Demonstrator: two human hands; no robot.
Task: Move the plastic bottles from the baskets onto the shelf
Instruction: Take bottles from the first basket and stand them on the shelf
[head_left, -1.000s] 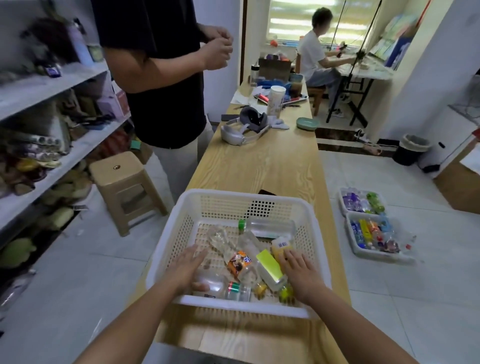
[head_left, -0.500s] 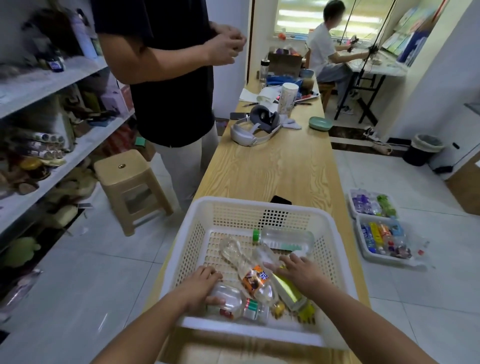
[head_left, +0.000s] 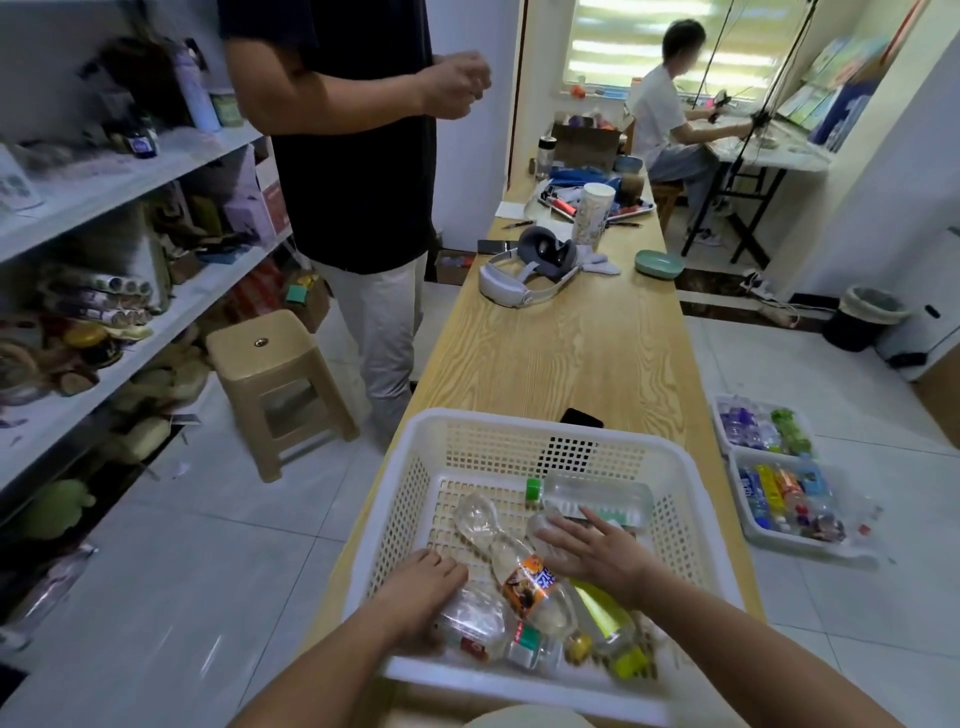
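A white plastic basket (head_left: 410, 499) sits on the near end of a long wooden table (head_left: 561, 353). Several empty plastic bottles lie in it: a green-capped clear bottle (head_left: 597, 496) at the back, an orange-labelled bottle (head_left: 524, 577) in the middle, a yellow-labelled bottle (head_left: 605, 613) to its right. My left hand (head_left: 426, 587) rests on a clear bottle (head_left: 478, 621) at the front left, fingers curled over it. My right hand (head_left: 592, 553) lies flat with spread fingers over the yellow-labelled bottle. The white shelf (head_left: 130, 182) stands at the left, crowded with goods.
A person in a dark shirt (head_left: 353, 156) stands between the shelf and the table. A beige stool (head_left: 275, 384) is beside them. A headset (head_left: 530, 270), a cup and clutter lie farther along the table. Two baskets of bottles (head_left: 774, 493) sit on the floor at right.
The view has shifted closer and slightly left. My right hand slid toward the back of the basket, over the bottles. My left hand stays on the front-left bottle.
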